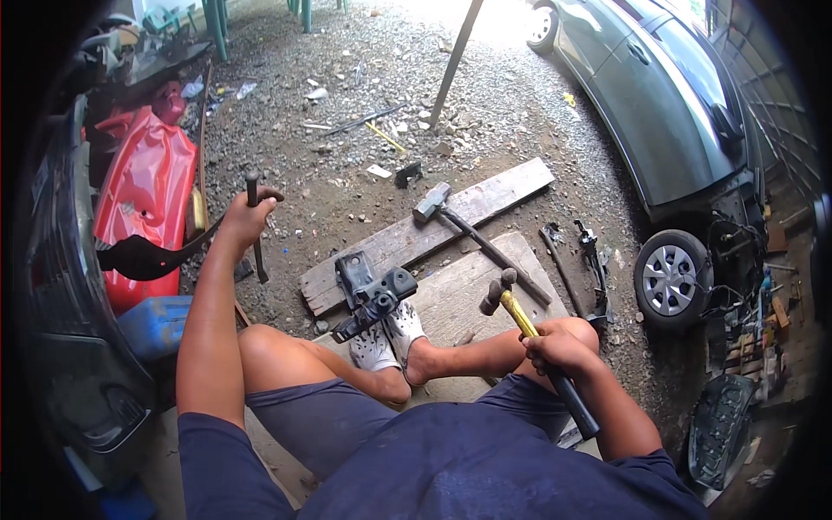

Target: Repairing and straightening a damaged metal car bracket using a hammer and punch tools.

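Note:
My left hand [246, 218] is raised at the left, gripping a dark steel chisel [258, 247] that stands nearly upright, its thick head above the fingers. My right hand [559, 347] is wrapped round the handle of a ball-peen hammer [517, 310] with a yellow and black grip, held over my right knee. Between them, a black metal car bracket [374, 293] rests by my white clogs [374, 348], touched by neither hand. Beyond it, a sledgehammer [485, 247] lies across a wooden plank [433, 224] and a wide board [511, 251].
A dark car [672, 104] with a detached front stands at the right, its wheel [673, 279] near me. A metal bar [563, 269] and broken bracket [594, 264] lie on the gravel. Left are a crumpled red panel [143, 195], a blue container [156, 328] and a dark car body [87, 347].

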The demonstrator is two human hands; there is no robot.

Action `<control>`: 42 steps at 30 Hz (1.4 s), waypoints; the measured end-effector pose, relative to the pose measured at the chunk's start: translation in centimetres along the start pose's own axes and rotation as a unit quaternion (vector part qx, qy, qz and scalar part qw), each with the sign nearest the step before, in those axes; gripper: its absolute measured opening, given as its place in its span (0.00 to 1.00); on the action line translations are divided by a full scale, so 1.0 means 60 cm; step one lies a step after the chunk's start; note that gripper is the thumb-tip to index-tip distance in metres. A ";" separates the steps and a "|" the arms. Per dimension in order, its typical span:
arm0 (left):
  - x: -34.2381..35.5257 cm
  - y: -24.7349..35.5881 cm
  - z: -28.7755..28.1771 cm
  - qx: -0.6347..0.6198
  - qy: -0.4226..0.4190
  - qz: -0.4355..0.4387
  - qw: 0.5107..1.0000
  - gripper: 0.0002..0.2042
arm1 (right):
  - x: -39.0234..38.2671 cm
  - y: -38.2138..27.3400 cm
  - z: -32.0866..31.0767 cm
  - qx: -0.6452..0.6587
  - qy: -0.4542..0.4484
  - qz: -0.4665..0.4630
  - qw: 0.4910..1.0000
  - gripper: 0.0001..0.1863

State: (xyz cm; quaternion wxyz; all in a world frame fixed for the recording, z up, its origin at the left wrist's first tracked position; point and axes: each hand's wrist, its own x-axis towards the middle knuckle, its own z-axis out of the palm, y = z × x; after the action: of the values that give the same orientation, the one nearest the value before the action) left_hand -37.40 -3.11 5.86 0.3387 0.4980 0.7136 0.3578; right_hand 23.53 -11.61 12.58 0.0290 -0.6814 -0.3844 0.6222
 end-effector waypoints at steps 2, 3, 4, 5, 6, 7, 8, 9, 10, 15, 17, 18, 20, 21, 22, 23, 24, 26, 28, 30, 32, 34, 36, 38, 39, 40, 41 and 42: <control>-0.037 0.058 -0.027 0.015 0.009 0.060 0.998 0.12 | -0.026 0.027 -0.006 0.021 -0.006 -0.032 0.999 0.04; -0.058 0.097 -0.037 -0.010 0.009 0.031 0.999 0.11 | -0.039 0.040 -0.010 0.036 -0.009 -0.048 0.998 0.04; -0.082 0.142 -0.046 -0.011 0.005 0.067 0.998 0.11 | -0.051 0.052 -0.015 0.059 -0.016 -0.064 0.996 0.03; -0.109 0.192 -0.055 -0.040 0.022 0.084 0.995 0.11 | -0.062 0.062 -0.021 0.066 -0.005 -0.073 0.995 0.03; -0.139 0.247 -0.064 -0.064 0.043 0.084 0.994 0.11 | -0.071 0.070 -0.028 0.050 0.003 -0.100 0.994 0.04; -0.174 0.303 -0.073 -0.066 0.043 0.132 0.988 0.11 | -0.078 0.075 -0.035 0.041 -0.007 -0.120 0.992 0.05; -0.212 0.361 -0.080 -0.072 0.036 0.192 0.978 0.11 | -0.083 0.078 -0.042 0.042 0.017 -0.134 0.990 0.05; -0.245 0.417 -0.080 -0.074 0.035 0.233 0.969 0.12 | -0.084 0.077 -0.051 0.008 0.030 -0.136 0.990 0.06; -0.275 0.469 -0.073 -0.087 0.050 0.248 0.963 0.13 | -0.084 0.074 -0.058 -0.025 0.037 -0.136 0.990 0.07; -0.408 0.612 0.014 -0.144 -0.066 0.284 0.945 0.12 | -0.072 0.038 -0.104 0.054 0.010 -0.138 0.989 0.08; -0.433 0.610 0.078 -0.111 -0.139 0.266 0.948 0.12 | -0.073 0.029 -0.128 0.117 -0.015 -0.152 0.981 0.08; -0.439 0.601 0.117 -0.122 -0.215 0.263 0.932 0.12 | -0.074 0.025 -0.139 0.153 -0.037 -0.156 0.975 0.08; -0.433 0.572 0.209 -0.094 -0.317 0.219 0.918 0.12 | -0.084 0.030 -0.161 0.140 -0.030 -0.208 0.967 0.07; -0.427 0.553 0.265 -0.047 -0.323 0.250 0.912 0.12 | -0.087 0.036 -0.167 0.194 -0.022 -0.216 0.957 0.08; -0.427 0.525 0.308 -0.052 -0.372 0.189 0.907 0.12 | -0.089 0.045 -0.171 0.214 -0.015 -0.224 0.951 0.09; -0.424 0.497 0.360 -0.009 -0.384 0.144 0.912 0.12 | -0.086 0.053 -0.169 0.216 -0.019 -0.232 0.948 0.08; -0.425 0.463 0.411 0.016 -0.379 0.167 0.910 0.12 | -0.082 0.064 -0.165 0.234 -0.008 -0.237 0.943 0.08; -0.427 0.391 0.500 0.078 -0.375 0.125 0.915 0.12 | -0.063 0.085 -0.150 0.237 0.002 -0.229 0.944 0.08; -0.436 0.319 0.566 0.123 -0.375 0.127 0.910 0.12 | -0.040 0.100 -0.143 0.286 -0.007 -0.228 0.931 0.08; -0.440 0.264 0.606 0.183 -0.386 0.137 0.894 0.14 | -0.020 0.110 -0.146 0.322 0.007 -0.172 0.931 0.08; -0.441 0.242 0.626 0.213 -0.393 0.126 0.886 0.19 | -0.005 0.115 -0.155 0.362 -0.017 -0.146 0.920 0.08; -0.431 0.254 0.617 0.237 -0.403 0.095 0.879 0.23 | 0.004 0.116 -0.164 0.325 -0.040 -0.171 0.929 0.08; -0.427 0.288 0.573 0.421 -0.325 0.255 0.807 0.34 | 0.010 0.115 -0.169 0.299 -0.024 -0.169 0.939 0.09; -0.396 0.338 0.505 0.479 -0.198 0.358 0.777 0.41 | 0.013 0.110 -0.169 0.285 0.000 -0.164 0.944 0.09; -0.368 0.364 0.468 0.533 -0.190 0.301 0.768 0.41 | 0.014 0.106 -0.167 0.288 0.001 -0.171 0.942 0.11; -0.339 0.387 0.435 0.563 -0.125 0.307 0.757 0.41 | 0.016 0.101 -0.166 0.289 -0.002 -0.172 0.942 0.11; -0.317 0.405 0.407 0.601 -0.119 0.261 0.746 0.40 | 0.017 0.098 -0.164 0.288 -0.002 -0.176 0.941 0.11; -0.296 0.417 0.385 0.635 -0.079 0.248 0.727 0.39 | 0.018 0.094 -0.163 0.290 -0.004 -0.172 0.941 0.11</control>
State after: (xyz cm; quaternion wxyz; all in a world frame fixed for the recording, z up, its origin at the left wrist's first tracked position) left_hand -1.40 -9.80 17.42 -0.1025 0.7827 0.5957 -0.1484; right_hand 34.69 -10.68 10.99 0.3305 -0.5645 -0.2983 0.6951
